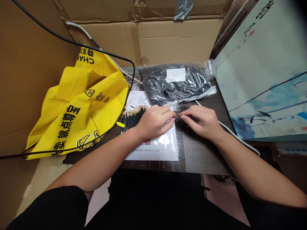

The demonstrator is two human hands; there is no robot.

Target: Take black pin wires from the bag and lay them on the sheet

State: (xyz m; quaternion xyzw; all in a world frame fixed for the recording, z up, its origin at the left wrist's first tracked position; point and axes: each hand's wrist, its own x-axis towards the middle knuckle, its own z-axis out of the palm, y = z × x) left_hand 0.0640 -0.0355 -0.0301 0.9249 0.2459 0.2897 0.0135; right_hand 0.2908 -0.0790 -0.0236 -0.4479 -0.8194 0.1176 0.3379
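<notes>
2 hands (154,123), 1 yel. bag (96,108), 1 wire bag (175,86), 1 doc (153,153).

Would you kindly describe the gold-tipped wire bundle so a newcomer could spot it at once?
On the dark table, find the white printed sheet beside the crumpled yellow bag. On that sheet, just by the left hand, lies a bundle of thin black wires with gold tips. Unlike the clear bag of black wires behind it, it lies loose and has a small yellow tag at its side.
</notes>
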